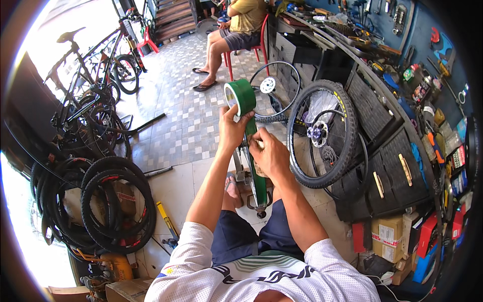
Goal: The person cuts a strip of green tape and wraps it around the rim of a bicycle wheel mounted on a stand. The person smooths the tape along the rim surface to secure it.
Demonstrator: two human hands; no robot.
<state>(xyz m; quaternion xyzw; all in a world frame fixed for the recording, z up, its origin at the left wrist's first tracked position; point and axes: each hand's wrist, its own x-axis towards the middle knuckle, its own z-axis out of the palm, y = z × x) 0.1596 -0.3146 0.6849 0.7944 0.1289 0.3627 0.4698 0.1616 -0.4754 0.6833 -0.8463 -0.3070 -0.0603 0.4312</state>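
A wide roll of green tape (245, 97) is in my left hand (231, 130), with the fingers closed round its lower edge. From the roll a green strip runs down toward me along a narrow wheel rim (258, 187), seen nearly edge-on between my knees. Metal stand parts (240, 173) show beside the rim. My right hand (271, 155) is closed, thumb and fingers pinching the green tape at the rim's right side. A pale patch shows under those fingers; I cannot make out what it is.
Bicycle tyres (118, 204) are piled at left, near parked bicycles (95, 65). A wheel with a knobbly tyre (347, 136) leans against dark cabinets at right. The workbench (372, 60) holds many tools. A seated person (239, 27) is ahead. Boxes (387, 236) stand lower right.
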